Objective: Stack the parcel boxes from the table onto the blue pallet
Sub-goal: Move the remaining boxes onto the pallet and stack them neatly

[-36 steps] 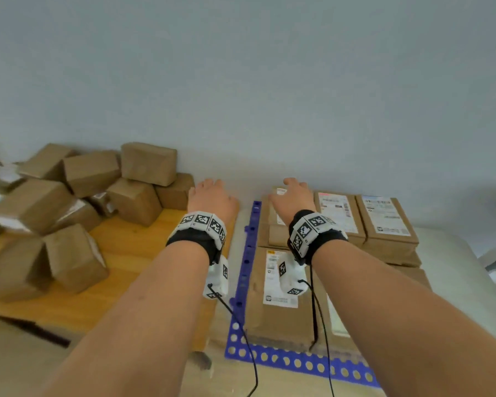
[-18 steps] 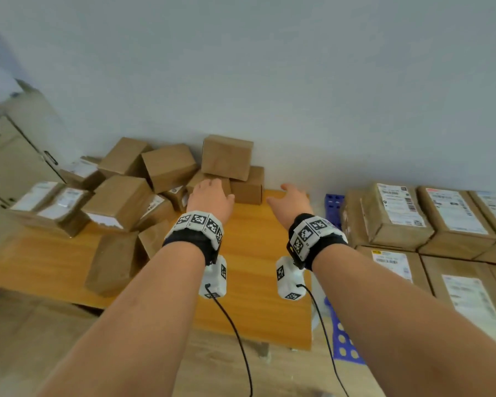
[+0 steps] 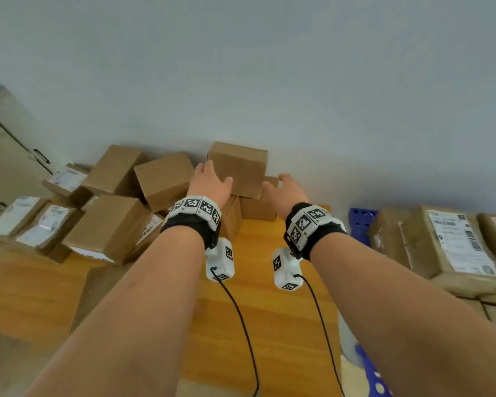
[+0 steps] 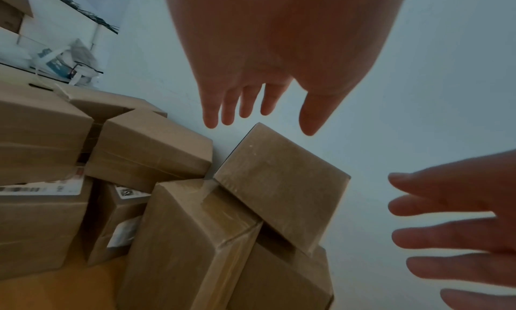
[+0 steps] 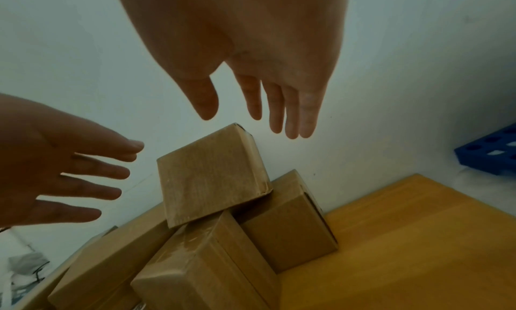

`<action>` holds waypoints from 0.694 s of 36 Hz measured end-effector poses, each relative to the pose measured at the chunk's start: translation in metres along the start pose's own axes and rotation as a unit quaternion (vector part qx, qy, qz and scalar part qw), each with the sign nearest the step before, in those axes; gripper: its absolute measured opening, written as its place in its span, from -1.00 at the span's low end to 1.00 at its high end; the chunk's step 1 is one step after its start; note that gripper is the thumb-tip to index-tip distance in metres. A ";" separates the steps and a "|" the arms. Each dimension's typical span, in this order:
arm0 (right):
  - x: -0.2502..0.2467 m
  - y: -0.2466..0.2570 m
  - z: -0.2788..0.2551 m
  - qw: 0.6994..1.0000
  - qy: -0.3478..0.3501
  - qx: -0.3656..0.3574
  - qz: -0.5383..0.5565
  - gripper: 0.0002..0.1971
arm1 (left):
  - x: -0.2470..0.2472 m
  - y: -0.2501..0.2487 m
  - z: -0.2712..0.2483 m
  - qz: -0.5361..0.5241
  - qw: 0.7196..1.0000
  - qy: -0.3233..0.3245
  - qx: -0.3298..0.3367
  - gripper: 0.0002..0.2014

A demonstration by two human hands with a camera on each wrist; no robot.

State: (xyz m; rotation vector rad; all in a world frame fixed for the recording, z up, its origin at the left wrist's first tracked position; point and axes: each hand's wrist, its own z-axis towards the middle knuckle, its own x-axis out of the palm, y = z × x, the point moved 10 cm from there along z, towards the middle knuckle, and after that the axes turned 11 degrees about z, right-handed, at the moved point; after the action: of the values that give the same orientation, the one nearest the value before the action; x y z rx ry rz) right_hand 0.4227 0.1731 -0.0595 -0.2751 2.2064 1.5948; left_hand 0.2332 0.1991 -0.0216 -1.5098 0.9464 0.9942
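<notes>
Nearest the wearer, the wooden table (image 3: 269, 310) runs forward with its near surface bare of parcels. Right of it, the blue pallet (image 3: 361, 222) shows only as a perforated far corner and a strip at the lower right edge. Labelled parcels (image 3: 453, 245) lie on the pallet side, flat and label up, at least three across; how many layers lie beneath cannot be told.

Further out, both arms reach over the table. The left hand (image 3: 209, 181) is spread, fingers straight, at the left end of the top box (image 3: 238, 167); in the head view it overlaps that end, but the wrist views show a gap, so contact is not confirmed. The right hand (image 3: 287, 187) is likewise spread, off the right end of the same box, apart from it. Neither hand holds anything.

At the far edge, against the wall, the top box sits tilted on two lower boxes (image 3: 258, 207). Left of these a loose heap of boxes (image 3: 112, 224) covers the table's left far part, several tipped, some labelled.

Assessment: the task is partly done. Several parcels are on the pallet; well over half a dozen appear left on the table. The step in hand is judged to be a two-handed pick of the top box.
</notes>
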 end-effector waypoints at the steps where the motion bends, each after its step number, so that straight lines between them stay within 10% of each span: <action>1: 0.002 0.002 0.008 1.000 0.004 0.002 0.008 -0.41 | 0.000 0.001 0.009 -0.009 1.000 0.003 -0.008 -0.33; 13: 0.026 0.010 0.057 0.998 0.056 0.025 0.032 -0.43 | 0.001 0.003 0.061 -0.044 0.998 0.018 -0.051 -0.45; 25: -0.018 -0.012 0.024 0.992 -0.070 0.045 0.092 -0.50 | -0.011 -0.011 0.024 -0.082 0.995 -0.057 0.019 -0.64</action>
State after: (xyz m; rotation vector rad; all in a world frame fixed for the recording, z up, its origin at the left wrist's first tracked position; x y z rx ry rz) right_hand 0.4480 0.1899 -0.0688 0.0656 2.2401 1.5500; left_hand 0.2370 0.2252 -0.0107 -1.4577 0.7443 0.9287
